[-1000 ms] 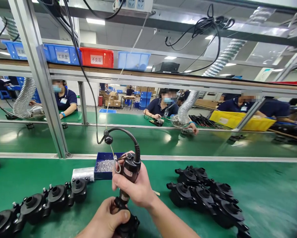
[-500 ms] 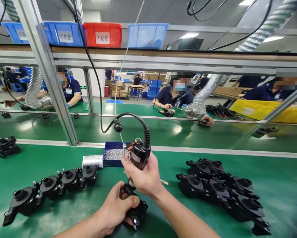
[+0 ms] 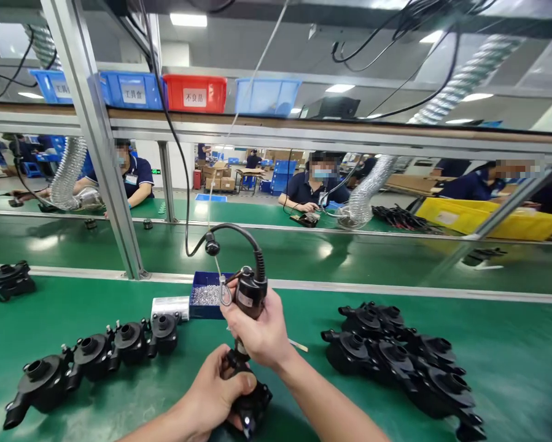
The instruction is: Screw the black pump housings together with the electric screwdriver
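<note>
My right hand (image 3: 260, 325) is wrapped round a black electric screwdriver (image 3: 250, 293), which hangs from a cord and stands nearly upright. Its lower end meets a black plastic pump housing (image 3: 253, 402); the tip itself is hidden by my fingers. Below it, my left hand (image 3: 220, 387) grips that housing, thumb on top, against the green bench. Just behind my right hand sits a dark blue box of small silvery screws (image 3: 207, 296). A row of similar black housings (image 3: 91, 353) lies to the left, and a cluster of more housings (image 3: 395, 356) to the right.
A clear plastic roll (image 3: 169, 307) lies beside the screw box. A thin pale stick (image 3: 298, 346) rests right of my hand. An aluminium post (image 3: 103, 141) rises at left. Beyond the rail, co-workers sit across a green belt (image 3: 298, 252). Labelled bins (image 3: 195, 93) line the shelf above.
The camera view has tilted up slightly, so the bench items appear lower. Both hands keep hold of the screwdriver and the housing, with little movement between them.
</note>
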Demonstrator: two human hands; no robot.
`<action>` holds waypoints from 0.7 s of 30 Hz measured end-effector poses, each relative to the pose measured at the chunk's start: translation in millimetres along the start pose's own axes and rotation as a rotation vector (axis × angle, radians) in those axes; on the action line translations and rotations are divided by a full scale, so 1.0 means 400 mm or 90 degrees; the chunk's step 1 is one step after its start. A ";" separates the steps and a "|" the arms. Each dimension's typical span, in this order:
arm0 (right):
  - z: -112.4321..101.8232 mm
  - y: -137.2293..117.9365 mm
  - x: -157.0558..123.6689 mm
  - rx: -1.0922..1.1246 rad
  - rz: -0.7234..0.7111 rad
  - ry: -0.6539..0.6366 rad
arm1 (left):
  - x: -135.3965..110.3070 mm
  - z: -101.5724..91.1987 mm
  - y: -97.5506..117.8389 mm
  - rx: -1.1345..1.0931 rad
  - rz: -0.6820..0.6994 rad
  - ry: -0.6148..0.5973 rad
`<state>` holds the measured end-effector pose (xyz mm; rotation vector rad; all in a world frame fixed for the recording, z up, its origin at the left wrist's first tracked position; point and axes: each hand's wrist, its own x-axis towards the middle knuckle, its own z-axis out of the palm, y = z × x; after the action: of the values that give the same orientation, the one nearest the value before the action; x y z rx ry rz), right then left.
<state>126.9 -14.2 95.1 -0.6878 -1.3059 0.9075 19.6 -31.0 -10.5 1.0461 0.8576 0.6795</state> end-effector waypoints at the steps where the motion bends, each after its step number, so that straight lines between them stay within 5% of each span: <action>1: 0.002 -0.005 0.001 0.009 0.008 -0.020 | 0.005 -0.003 -0.008 0.007 0.002 0.001; 8: -0.009 -0.038 -0.003 0.039 -0.008 -0.079 | 0.043 -0.024 -0.047 0.043 0.030 -0.027; 14: -0.056 -0.072 -0.020 0.122 -0.083 -0.090 | 0.038 -0.046 0.032 0.055 0.014 0.041; 21: -0.031 -0.064 -0.037 0.144 -0.029 -0.168 | 0.026 -0.073 0.087 0.048 0.036 -0.003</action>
<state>143.4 -39.0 107.6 -0.3682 -1.4165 1.1165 -2.9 3.3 11.9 1.1423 0.8574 0.6973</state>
